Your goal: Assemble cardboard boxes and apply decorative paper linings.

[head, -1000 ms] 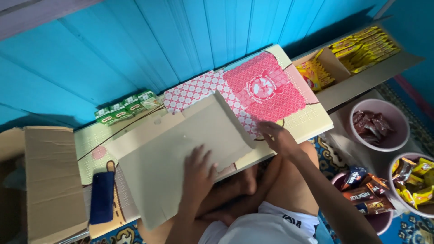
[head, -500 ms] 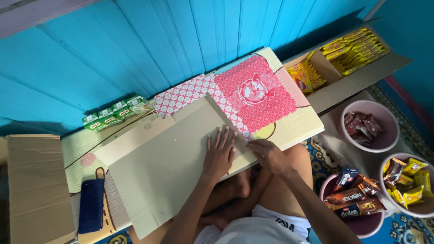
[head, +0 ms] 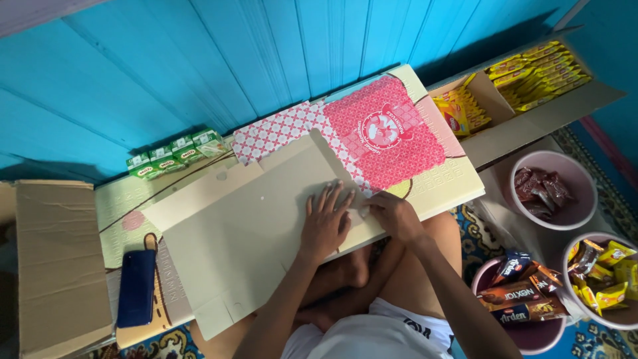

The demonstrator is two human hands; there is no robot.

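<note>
- Flattened cardboard box [head: 252, 233]: plain tan inside face up, flaps spread, lying over a low printed desk [head: 438, 186] and the person's lap.
- Left hand [head: 325, 223]: grip released, palm flat on the cardboard.
- Right hand [head: 392, 214]: fingers pinching the cardboard's edge.

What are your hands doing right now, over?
Left hand flat on the cardboard sheet. Right hand pinching its folded edge. Blue phone lies at the left, apart from both hands.

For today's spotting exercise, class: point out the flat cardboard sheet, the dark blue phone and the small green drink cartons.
cardboard sheet [head: 246, 233], head view, bare middle of the sheet
phone [head: 136, 288], head view, middle of its back
green drink cartons [head: 177, 153], head view, middle carton of the row
</note>
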